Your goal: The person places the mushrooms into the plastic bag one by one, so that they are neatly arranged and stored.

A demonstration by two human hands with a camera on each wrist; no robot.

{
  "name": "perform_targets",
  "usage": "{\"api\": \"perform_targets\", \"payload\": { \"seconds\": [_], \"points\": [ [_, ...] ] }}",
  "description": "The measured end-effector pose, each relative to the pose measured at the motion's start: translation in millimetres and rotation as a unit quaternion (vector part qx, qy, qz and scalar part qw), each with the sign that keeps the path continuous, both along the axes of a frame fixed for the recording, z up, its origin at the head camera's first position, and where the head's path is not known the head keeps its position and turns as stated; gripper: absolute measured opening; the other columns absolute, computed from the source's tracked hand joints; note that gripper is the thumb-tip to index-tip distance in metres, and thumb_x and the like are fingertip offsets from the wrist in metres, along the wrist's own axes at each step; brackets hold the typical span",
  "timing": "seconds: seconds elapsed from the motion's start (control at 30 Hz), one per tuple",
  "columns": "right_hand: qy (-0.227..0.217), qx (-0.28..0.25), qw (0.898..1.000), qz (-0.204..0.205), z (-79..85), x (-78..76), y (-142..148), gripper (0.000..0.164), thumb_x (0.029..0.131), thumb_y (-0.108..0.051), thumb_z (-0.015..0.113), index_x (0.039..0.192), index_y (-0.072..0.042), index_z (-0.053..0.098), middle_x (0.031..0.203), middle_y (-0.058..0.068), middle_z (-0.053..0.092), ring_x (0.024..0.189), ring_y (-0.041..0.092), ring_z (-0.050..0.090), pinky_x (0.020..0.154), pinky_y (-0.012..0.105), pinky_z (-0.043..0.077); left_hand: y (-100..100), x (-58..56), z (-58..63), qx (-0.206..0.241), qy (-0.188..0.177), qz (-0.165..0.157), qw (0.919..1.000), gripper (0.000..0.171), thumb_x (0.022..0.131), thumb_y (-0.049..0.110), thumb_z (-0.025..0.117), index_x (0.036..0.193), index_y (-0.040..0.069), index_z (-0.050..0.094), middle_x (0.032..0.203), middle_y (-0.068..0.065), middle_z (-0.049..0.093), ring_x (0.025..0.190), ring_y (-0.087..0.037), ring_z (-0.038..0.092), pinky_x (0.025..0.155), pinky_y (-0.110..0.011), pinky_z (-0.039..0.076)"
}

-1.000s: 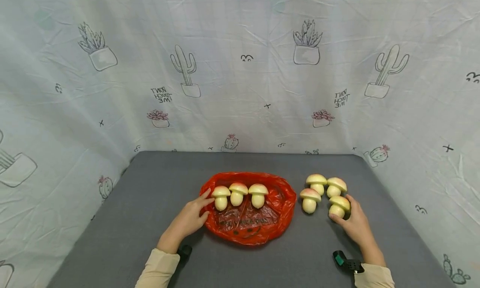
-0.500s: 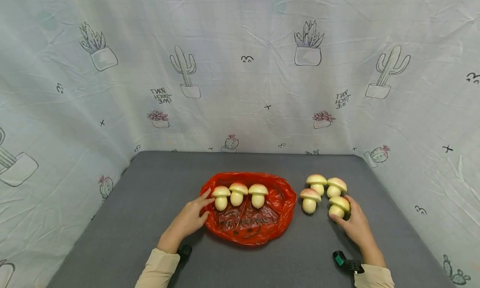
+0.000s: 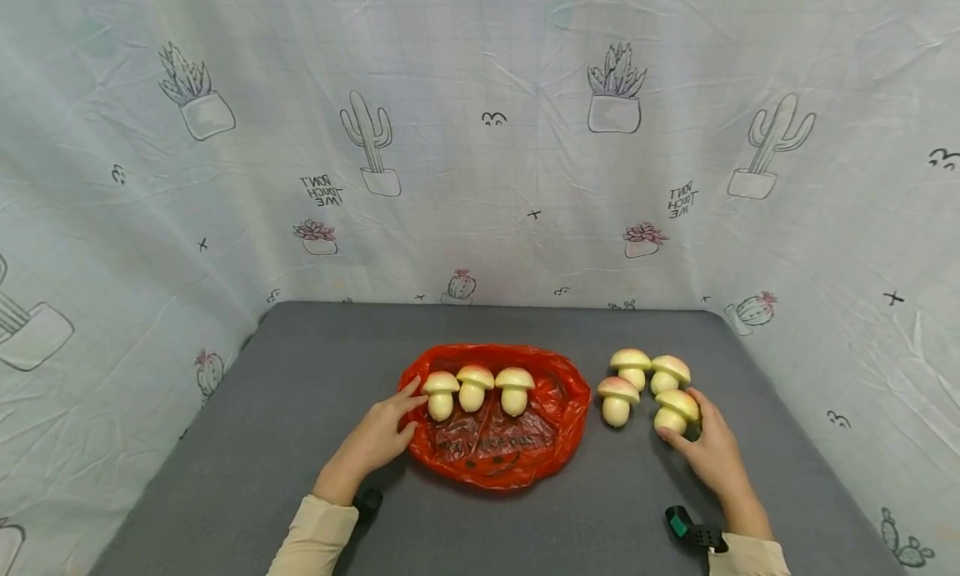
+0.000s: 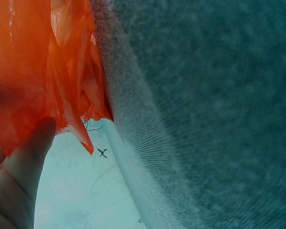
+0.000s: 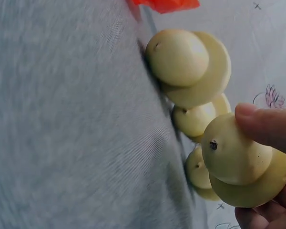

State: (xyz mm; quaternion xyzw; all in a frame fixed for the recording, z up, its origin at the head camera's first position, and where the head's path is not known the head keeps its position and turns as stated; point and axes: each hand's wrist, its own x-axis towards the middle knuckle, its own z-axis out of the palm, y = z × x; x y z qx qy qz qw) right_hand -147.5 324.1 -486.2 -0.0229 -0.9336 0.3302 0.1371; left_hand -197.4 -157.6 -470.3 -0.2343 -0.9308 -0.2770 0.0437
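Note:
In the head view, a red plastic bag (image 3: 495,476) lies spread on the table with its rim rolled out. Three pale yellow mushrooms (image 3: 514,393) with reddish cap tops sit in a row in it. My left hand (image 3: 381,433) rests at the bag's left rim, fingers reaching over the edge beside the leftmost mushroom; its thumb (image 4: 31,152) touches the plastic in the left wrist view. To the right, my right hand (image 3: 712,451) grips a mushroom (image 5: 238,152) between thumb and fingers. Whether this mushroom is off the table I cannot tell.
Several more mushrooms (image 3: 618,401) stand just left of and beyond my right hand. The grey tabletop (image 3: 585,526) ends at a pale curtain (image 3: 480,176) with cactus drawings, which encloses the back and both sides.

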Motion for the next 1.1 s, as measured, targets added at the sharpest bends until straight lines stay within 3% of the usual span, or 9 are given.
{"api": "perform_targets", "payload": {
  "seconds": [0.23,0.4,0.5,0.6,0.7,0.77,0.9,1.0,1.1],
  "points": [
    [0.020,-0.002,1.000,0.009,12.5,4.9,-11.1,0.087,0.082,-0.028,0.074,0.144,0.010,0.026,0.134,0.036,0.037,0.115,0.049,0.043,0.086,0.060,0.038,0.7,0.2,1.9,-0.003,0.007,0.001,1.0000,0.043,0.083,-0.001,0.064,0.125,0.000,0.061,0.148,-0.015,0.040,0.092,-0.020,0.057,0.069,-0.027,0.042],
    [0.041,-0.010,0.999,0.025,19.2,7.2,-22.6,0.084,0.082,-0.024,0.074,0.143,0.010,0.028,0.132,0.034,0.040,0.114,0.046,0.047,0.086,0.055,0.041,0.1,0.4,1.5,-0.008,0.004,0.001,1.0000,0.043,0.083,0.000,0.064,0.126,0.001,0.061,0.148,-0.014,0.040,0.087,-0.018,0.057,0.069,-0.027,0.042],
    [0.050,-0.016,0.998,0.039,20.4,7.0,-30.8,0.083,0.081,-0.023,0.075,0.143,0.008,0.029,0.132,0.032,0.042,0.116,0.044,0.048,0.088,0.031,0.045,-0.3,1.8,1.3,-0.009,0.002,0.002,1.0000,0.043,0.083,0.000,0.064,0.125,0.000,0.061,0.148,-0.013,0.040,0.086,-0.018,0.056,0.068,-0.027,0.042],
    [0.060,-0.030,0.996,0.059,21.0,6.3,-40.1,0.082,0.081,-0.021,0.075,0.143,0.007,0.030,0.134,0.030,0.042,0.118,0.043,0.048,0.085,0.004,0.034,-0.2,3.3,0.8,-0.008,0.001,0.003,1.0000,0.043,0.083,0.000,0.064,0.125,0.000,0.061,0.148,-0.013,0.040,0.092,-0.019,0.057,0.070,-0.029,0.042],
    [0.067,-0.046,0.994,0.076,20.3,5.6,-49.7,0.081,0.080,-0.019,0.076,0.143,0.005,0.031,0.135,0.028,0.042,0.119,0.041,0.047,0.084,-0.004,0.025,0.4,5.0,-1.0,-0.006,0.000,0.002,1.0000,0.042,0.083,0.000,0.064,0.125,0.000,0.061,0.148,-0.013,0.041,0.099,-0.020,0.057,0.071,-0.030,0.043],
    [0.066,-0.050,0.993,0.087,20.5,3.5,-55.7,0.081,0.080,-0.019,0.076,0.144,0.005,0.030,0.136,0.027,0.042,0.120,0.039,0.047,0.087,-0.001,0.029,0.5,5.7,-1.5,-0.005,-0.005,0.001,1.0000,0.042,0.083,0.000,0.063,0.126,0.001,0.061,0.148,-0.013,0.040,0.096,-0.019,0.057,0.071,-0.029,0.043],
    [0.059,-0.052,0.990,0.115,23.6,-7.8,-67.0,0.082,0.081,-0.022,0.075,0.145,0.002,0.029,0.138,0.022,0.045,0.119,0.035,0.049,0.095,0.029,0.044,0.3,3.6,-2.9,-0.002,0.003,-0.003,1.0000,0.042,0.083,-0.001,0.064,0.125,-0.001,0.061,0.148,-0.015,0.040,0.097,-0.020,0.058,0.071,-0.029,0.043],
    [0.056,-0.059,0.987,0.137,27.0,-19.2,-77.2,0.081,0.082,-0.023,0.074,0.145,0.000,0.031,0.138,0.020,0.045,0.120,0.035,0.049,0.095,0.050,0.041,0.5,1.6,-2.0,0.001,0.009,-0.005,0.9999,0.042,0.083,-0.001,0.064,0.125,-0.001,0.061,0.147,-0.016,0.040,0.093,-0.020,0.058,0.070,-0.028,0.043],
    [0.053,-0.064,0.985,0.153,28.5,-28.5,-88.4,0.080,0.081,-0.024,0.075,0.144,0.001,0.033,0.139,0.022,0.045,0.121,0.038,0.047,0.095,0.056,0.039,1.6,1.5,-0.1,0.001,0.006,-0.001,1.0000,0.042,0.083,-0.001,0.063,0.125,-0.001,0.061,0.148,-0.016,0.040,0.079,-0.017,0.055,0.066,-0.026,0.040]
  ]
}}
